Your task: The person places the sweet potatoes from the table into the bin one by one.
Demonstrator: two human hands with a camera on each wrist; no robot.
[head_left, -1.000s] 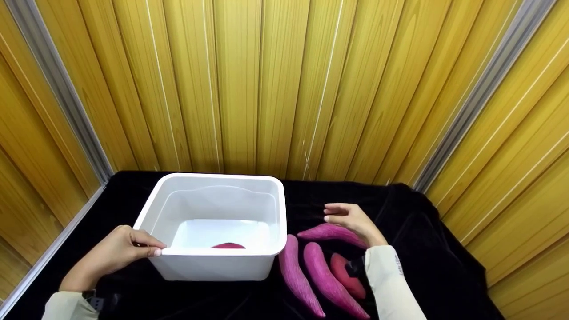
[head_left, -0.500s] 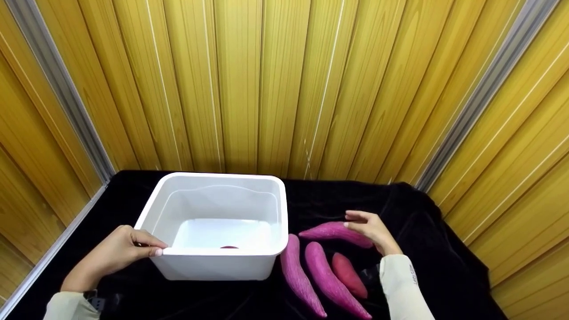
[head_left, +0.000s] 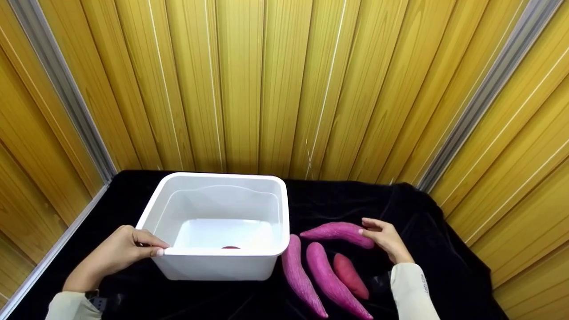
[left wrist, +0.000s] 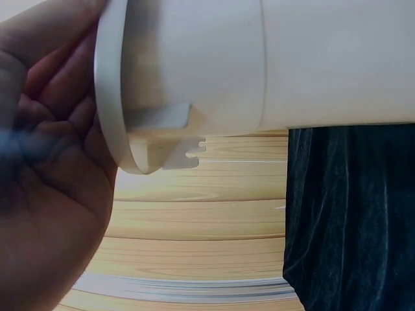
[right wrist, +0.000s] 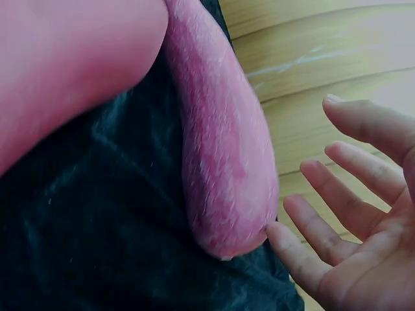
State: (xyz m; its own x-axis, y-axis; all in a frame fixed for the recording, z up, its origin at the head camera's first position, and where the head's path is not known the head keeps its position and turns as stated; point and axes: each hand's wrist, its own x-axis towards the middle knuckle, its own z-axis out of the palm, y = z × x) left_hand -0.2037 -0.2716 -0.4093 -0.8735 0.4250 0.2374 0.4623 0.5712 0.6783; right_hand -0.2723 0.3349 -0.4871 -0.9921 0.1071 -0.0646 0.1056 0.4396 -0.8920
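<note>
Beyond three other roots, to the right of the white tub, the far purple root (head_left: 338,233) lies on the black cloth (head_left: 213,300). Its long axis runs nearly left to right in the head view: the narrow tip points toward the tub, the blunt end away from it and slightly nearer the person. At that blunt end is the right hand (head_left: 387,239), which a second ago was over the root's middle and has since shifted rightward. Its fingers are extended and apart, grasping nothing; whether a fingertip touches the root cannot be told.

Nearer the person, the left purple root (head_left: 298,275) and the middle purple root (head_left: 333,282) lie side by side, long axes slanting toward the near right, tapered tips at that end. Just beside them, the shorter red root (head_left: 351,275) slants likewise. The left hand (head_left: 122,253) pinches the near left corner of the white tub (head_left: 222,252), as it did before. Inside, above the near rim, only a sliver of a red thing (head_left: 230,247) shows, less than a second ago.
</note>
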